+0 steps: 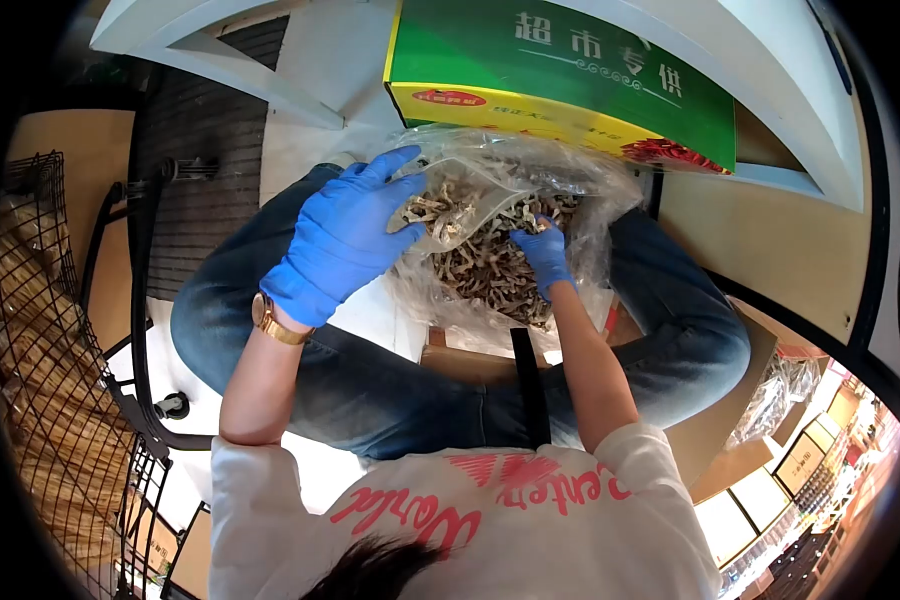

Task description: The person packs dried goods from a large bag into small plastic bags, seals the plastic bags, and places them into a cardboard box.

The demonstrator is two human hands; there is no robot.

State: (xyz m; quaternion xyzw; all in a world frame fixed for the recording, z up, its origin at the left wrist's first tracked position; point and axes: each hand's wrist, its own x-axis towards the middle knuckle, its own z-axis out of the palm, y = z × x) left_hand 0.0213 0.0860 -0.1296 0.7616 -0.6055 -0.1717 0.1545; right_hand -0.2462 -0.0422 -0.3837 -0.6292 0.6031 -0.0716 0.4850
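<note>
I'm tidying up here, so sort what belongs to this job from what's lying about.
Likely job things:
- dried brown strips at the right hand
- small clear bag at the left hand
- large clear bag

Probably just lying about:
- green-and-yellow carton
- black wire-mesh basket
- crumpled clear plastic

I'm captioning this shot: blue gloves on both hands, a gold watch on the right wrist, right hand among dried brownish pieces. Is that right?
Not quite: the head view shows the gold watch on the left wrist. The rest stands: the left hand and right hand both wear blue gloves, and the right one is among the dried brownish pieces.
</note>
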